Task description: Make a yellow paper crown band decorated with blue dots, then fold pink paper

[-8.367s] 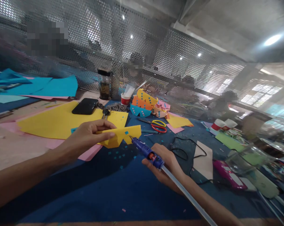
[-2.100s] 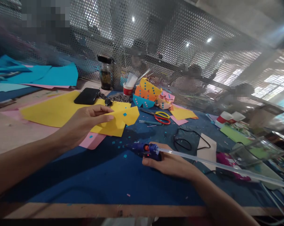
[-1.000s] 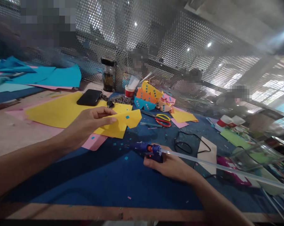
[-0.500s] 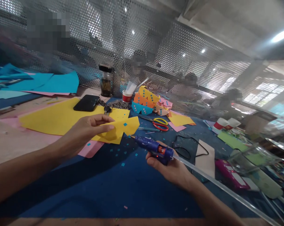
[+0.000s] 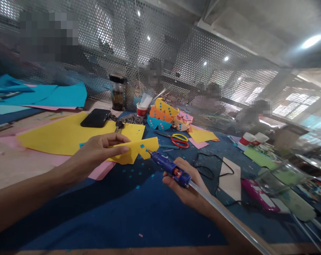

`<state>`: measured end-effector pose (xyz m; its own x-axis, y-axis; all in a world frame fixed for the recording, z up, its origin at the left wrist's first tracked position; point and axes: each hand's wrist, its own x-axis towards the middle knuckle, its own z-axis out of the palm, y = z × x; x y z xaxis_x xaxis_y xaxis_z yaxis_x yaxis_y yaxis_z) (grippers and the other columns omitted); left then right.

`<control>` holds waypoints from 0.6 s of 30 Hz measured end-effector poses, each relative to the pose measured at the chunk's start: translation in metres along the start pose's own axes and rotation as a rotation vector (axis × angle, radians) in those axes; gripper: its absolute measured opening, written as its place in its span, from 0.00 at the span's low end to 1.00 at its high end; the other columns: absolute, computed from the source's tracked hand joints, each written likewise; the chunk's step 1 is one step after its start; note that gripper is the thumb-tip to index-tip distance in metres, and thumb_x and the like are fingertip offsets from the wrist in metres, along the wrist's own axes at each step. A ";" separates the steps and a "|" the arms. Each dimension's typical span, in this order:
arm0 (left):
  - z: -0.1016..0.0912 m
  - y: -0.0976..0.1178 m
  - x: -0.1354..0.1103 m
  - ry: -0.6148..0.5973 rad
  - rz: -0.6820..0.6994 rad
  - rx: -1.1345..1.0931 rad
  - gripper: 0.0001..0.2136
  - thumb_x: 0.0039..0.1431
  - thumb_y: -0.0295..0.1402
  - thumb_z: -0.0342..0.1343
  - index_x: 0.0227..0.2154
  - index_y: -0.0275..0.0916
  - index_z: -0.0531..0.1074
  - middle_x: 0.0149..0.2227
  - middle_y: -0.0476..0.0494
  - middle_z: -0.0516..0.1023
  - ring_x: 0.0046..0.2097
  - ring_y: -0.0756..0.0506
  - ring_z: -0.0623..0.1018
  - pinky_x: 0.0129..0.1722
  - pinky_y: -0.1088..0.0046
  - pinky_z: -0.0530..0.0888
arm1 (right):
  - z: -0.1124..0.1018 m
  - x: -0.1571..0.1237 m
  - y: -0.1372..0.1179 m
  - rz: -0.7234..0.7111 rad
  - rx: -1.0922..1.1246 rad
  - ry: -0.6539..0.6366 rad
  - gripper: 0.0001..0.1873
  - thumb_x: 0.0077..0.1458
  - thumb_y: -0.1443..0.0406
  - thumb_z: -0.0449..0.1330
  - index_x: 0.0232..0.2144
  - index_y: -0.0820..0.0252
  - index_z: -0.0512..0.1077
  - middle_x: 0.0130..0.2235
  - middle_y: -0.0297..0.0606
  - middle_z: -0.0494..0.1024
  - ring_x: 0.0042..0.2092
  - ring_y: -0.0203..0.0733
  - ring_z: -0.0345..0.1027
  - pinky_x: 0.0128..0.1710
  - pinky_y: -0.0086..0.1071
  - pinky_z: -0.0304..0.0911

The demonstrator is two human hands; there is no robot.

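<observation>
Between thumb and fingers my left hand (image 5: 107, 147) pinches a yellow paper strip (image 5: 151, 142) with notched lower edge and small blue squares on it. My right hand (image 5: 188, 180) grips a blue hot glue gun (image 5: 167, 164), a long clear glue stick (image 5: 224, 210) trailing from its back. The gun's nozzle is at the strip's right part, close to a blue square; whether it touches cannot be made out. Small blue paper squares (image 5: 138, 187) lie scattered on the dark blue table cover (image 5: 123, 219) below. A larger yellow sheet (image 5: 54, 136) lies behind my left hand.
Scissors (image 5: 180, 140) with red and yellow handles lie beyond the glue gun. Decorated paper pieces (image 5: 163, 113) stand near the mesh partition (image 5: 187, 53). A black phone (image 5: 95, 118), keys (image 5: 119, 125) and a lidded jar (image 5: 117, 92) are at the left. A black cord (image 5: 203, 166) curls at right.
The glue gun has tilted, its nozzle rising slightly to the notched strip. The strip has turned a little in my left hand. The whole view has shifted slightly.
</observation>
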<state>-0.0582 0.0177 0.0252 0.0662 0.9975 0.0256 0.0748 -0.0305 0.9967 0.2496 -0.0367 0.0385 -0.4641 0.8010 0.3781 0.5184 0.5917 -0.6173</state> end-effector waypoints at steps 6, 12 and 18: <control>0.000 -0.002 0.001 0.009 -0.017 0.023 0.17 0.44 0.46 0.75 0.36 0.45 0.83 0.37 0.45 0.85 0.38 0.42 0.81 0.36 0.69 0.74 | 0.001 0.000 0.002 -0.054 -0.080 0.012 0.11 0.67 0.55 0.60 0.37 0.55 0.75 0.38 0.40 0.76 0.42 0.45 0.69 0.45 0.39 0.62; 0.002 0.002 -0.001 0.015 -0.032 0.007 0.18 0.42 0.46 0.75 0.36 0.45 0.82 0.37 0.45 0.85 0.37 0.43 0.81 0.37 0.69 0.74 | 0.001 -0.001 0.002 -0.104 -0.119 0.010 0.09 0.67 0.57 0.61 0.38 0.56 0.74 0.38 0.41 0.77 0.43 0.45 0.70 0.45 0.39 0.62; 0.002 0.003 -0.001 0.007 -0.024 0.024 0.20 0.43 0.45 0.74 0.37 0.41 0.81 0.37 0.46 0.84 0.37 0.44 0.80 0.36 0.71 0.74 | 0.002 0.000 0.008 -0.171 -0.206 0.016 0.08 0.66 0.59 0.61 0.37 0.56 0.71 0.38 0.40 0.76 0.41 0.45 0.69 0.42 0.38 0.59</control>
<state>-0.0563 0.0164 0.0283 0.0567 0.9984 0.0026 0.1005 -0.0083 0.9949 0.2523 -0.0320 0.0315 -0.5465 0.6884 0.4769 0.5698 0.7230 -0.3907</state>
